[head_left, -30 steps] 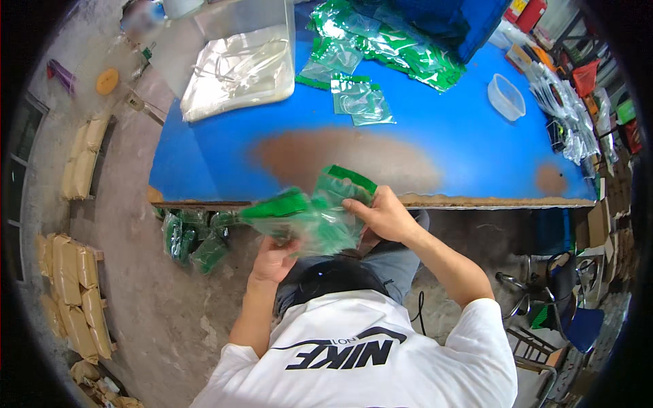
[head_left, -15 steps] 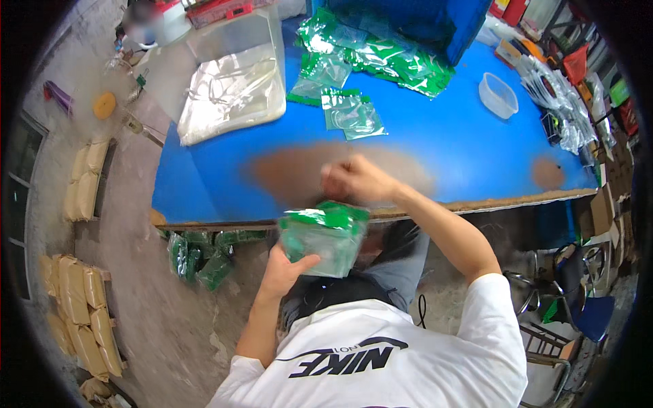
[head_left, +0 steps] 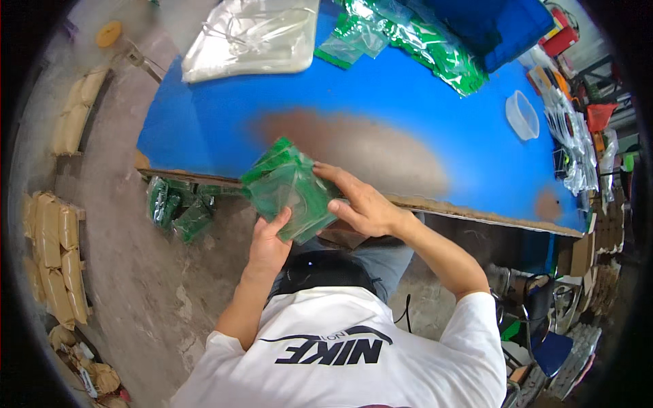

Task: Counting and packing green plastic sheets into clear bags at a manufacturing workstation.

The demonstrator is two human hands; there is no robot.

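Observation:
A stack of clear plastic packets with green edges (head_left: 289, 187) is held just off the table's near edge. My left hand (head_left: 270, 238) grips its lower left side, thumb lying across the front and fingers hidden behind. At the stack's right side is my right hand (head_left: 364, 204), its index fingertip against the upper right edge and its thumb against the lower right edge; the other fingers are partly hidden. Inside the top packet a pale curved shape shows faintly. More green-edged packets (head_left: 435, 47) lie in a pile across the table, in front of a blue bin (head_left: 503, 34).
The blue table (head_left: 204, 129) has a worn brown patch in front of me. On it are a clear plastic-lined tray (head_left: 252, 41) and a small clear tub (head_left: 522, 115). Bundled green packets (head_left: 194, 221) sit below the left edge. Tan sacks (head_left: 61, 245) are stacked at left.
My right hand has come from over the table to the stack's right side. The stack has tilted and shifted left and up in view. The whole view has also shifted.

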